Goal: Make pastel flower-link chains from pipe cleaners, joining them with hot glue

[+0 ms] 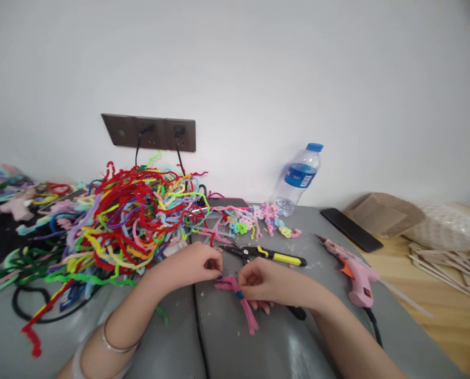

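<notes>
A bundle of pink pipe cleaners (pixel 249 317) with a blue band around its middle is held between my hands, low over the table. My right hand (pixel 264 284) pinches it near the blue band, thumb and forefinger closed. At its upper left end, the thumb and finger of my left hand (pixel 197 263) are pressed together on a pink tip. Just behind my hands lie black-and-yellow pliers (pixel 284 257), partly covered by my right hand. A pink glue gun (pixel 361 284) rests to the right, its clear glue stick poking out behind.
A big tangle of coloured pipe cleaners (pixel 128 221) fills the left side. Small pipe-cleaner shapes (pixel 266 217) and a water bottle (pixel 298 181) stand near the wall. A black phone (pixel 351 230) lies at the right edge. A black cable (pixel 198 321) crosses the grey table (pixel 266 352).
</notes>
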Available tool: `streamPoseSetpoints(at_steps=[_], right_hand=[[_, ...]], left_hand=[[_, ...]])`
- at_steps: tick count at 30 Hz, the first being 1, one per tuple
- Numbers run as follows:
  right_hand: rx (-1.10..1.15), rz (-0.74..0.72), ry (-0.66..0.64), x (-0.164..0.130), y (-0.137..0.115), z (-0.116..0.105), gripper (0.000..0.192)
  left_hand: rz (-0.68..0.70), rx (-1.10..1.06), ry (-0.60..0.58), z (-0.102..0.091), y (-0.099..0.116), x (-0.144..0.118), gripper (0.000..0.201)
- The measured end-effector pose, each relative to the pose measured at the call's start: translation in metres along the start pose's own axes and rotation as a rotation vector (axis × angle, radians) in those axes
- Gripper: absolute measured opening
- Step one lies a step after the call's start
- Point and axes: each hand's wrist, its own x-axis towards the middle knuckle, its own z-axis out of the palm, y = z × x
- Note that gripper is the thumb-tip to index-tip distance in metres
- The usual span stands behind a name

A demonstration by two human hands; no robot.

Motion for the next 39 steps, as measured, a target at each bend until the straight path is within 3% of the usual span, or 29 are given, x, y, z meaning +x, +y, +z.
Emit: streamPoseSetpoints(at_steps=[17, 34, 39], right_hand=[[-0.119, 0.084, 0.013, 0.006, 0.002, 0.015, 0.015], [-0.094, 0.134, 0.070, 0.009, 0.007, 0.022, 0.016], [-0.077, 0.131, 0.072, 0.011, 0.009, 0.022, 0.016]], left_hand=[[-0.051, 0.024, -0.062, 0.001, 0.001, 0.000, 0.007], [-0.056, 0.016, -0.023, 0.001, 0.000, 0.000, 0.011], [-0.031, 0.040, -0.077, 0.001, -0.001, 0.000, 0.011]])
